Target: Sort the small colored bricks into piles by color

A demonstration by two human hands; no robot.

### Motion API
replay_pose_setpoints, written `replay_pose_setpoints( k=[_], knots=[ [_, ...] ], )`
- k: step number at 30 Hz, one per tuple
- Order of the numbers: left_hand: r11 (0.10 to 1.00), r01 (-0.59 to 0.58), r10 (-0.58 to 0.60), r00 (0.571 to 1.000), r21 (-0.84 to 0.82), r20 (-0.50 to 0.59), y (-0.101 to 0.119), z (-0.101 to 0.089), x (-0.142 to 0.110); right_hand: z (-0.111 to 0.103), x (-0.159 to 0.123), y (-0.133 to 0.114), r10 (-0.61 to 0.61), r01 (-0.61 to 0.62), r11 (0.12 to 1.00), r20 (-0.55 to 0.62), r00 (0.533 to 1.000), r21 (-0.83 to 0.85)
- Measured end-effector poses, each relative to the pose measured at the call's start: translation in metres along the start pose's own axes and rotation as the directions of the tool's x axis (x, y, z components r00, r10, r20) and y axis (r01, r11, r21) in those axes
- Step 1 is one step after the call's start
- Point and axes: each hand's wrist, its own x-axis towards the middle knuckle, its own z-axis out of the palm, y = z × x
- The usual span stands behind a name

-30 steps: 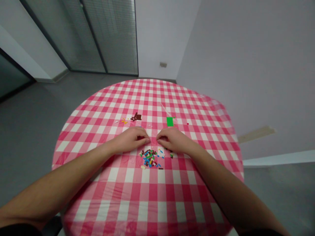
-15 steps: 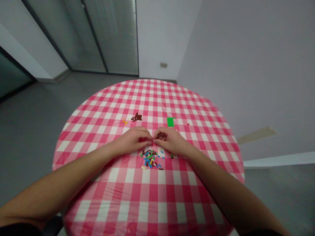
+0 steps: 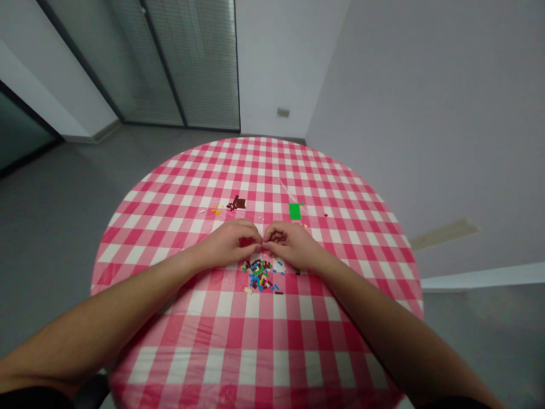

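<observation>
My left hand (image 3: 234, 241) and my right hand (image 3: 292, 243) meet fingertip to fingertip above the middle of the table. Thumb and forefinger are pinched on each side; whatever lies between them is too small and covered to make out. Just below the hands is a loose pile of small building bricks (image 3: 259, 275) in blue, brown, green, yellow and white. Under the edge of my right hand lie a few dark and green bricks (image 3: 297, 271). Beyond it rests a flat green plate (image 3: 294, 212).
A red-and-white checked cloth (image 3: 221, 341) covers the round table. Past my left hand are brown bricks (image 3: 238, 203) and several yellow pieces (image 3: 216, 211). One tiny red piece (image 3: 326, 215) lies to the right. A wall (image 3: 426, 113) stands close on the right.
Both hands have shifted very slightly left, still pinched together at the fingertips. The bricks on the table look the same.
</observation>
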Motion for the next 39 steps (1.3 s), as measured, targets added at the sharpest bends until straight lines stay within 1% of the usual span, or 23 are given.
replay_pose_setpoints(
  k=[4,10,15,20,26,34,39],
  knots=[
    [1.0,0.008,-0.008,1.0,-0.011,0.005,-0.0008,-0.0007,0.0,0.0009,0.0002,0.0002,-0.012,0.012,1.0,-0.004,1.0,0.008],
    [1.0,0.011,-0.011,1.0,0.016,-0.008,-0.0018,-0.0004,0.0002,0.0014,0.0001,0.0003,-0.006,0.006,1.0,-0.017,1.0,0.015],
    [1.0,0.015,-0.015,1.0,-0.004,0.0,-0.0021,-0.0002,0.0002,0.0009,0.0008,0.0004,-0.024,0.025,0.999,-0.028,0.999,0.04],
    [0.999,0.035,-0.036,0.999,-0.03,-0.021,-0.0029,-0.0008,0.0004,-0.0008,0.0005,0.0013,-0.061,0.061,0.998,-0.06,0.996,0.005],
    [0.996,0.075,-0.075,0.997,-0.057,-0.001,-0.0008,-0.0025,0.0016,-0.0019,-0.0003,0.0006,-0.069,0.065,0.997,-0.073,0.995,-0.049],
    [0.994,0.075,-0.076,0.997,-0.078,-0.011,-0.0013,-0.0021,0.0017,-0.004,-0.0008,-0.002,-0.094,0.088,0.993,-0.065,0.994,-0.076],
    [0.99,0.111,-0.112,0.994,-0.085,-0.006,0.0,-0.0016,0.0021,-0.0039,-0.0009,-0.0013,-0.081,0.076,0.993,-0.06,0.995,-0.085]
  ],
)
